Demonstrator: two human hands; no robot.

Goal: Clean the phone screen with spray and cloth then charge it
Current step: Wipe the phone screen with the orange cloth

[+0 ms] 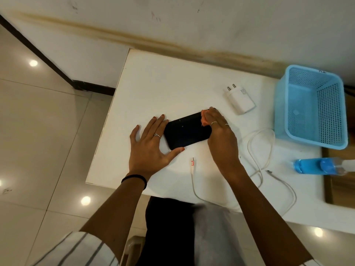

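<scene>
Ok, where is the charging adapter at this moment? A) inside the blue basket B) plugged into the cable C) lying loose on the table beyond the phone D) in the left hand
C: the white adapter lies on the table beyond the phone, with no cable attached.

A white table point(153, 77) stands against a white wall point(192, 20) stained by a long brownish streak point(134, 40). At nine o'clock, glossy beige floor tiles point(38, 121) mirror round ceiling lights (several bright spots), edged by a dark skirting point(38, 51).
</scene>
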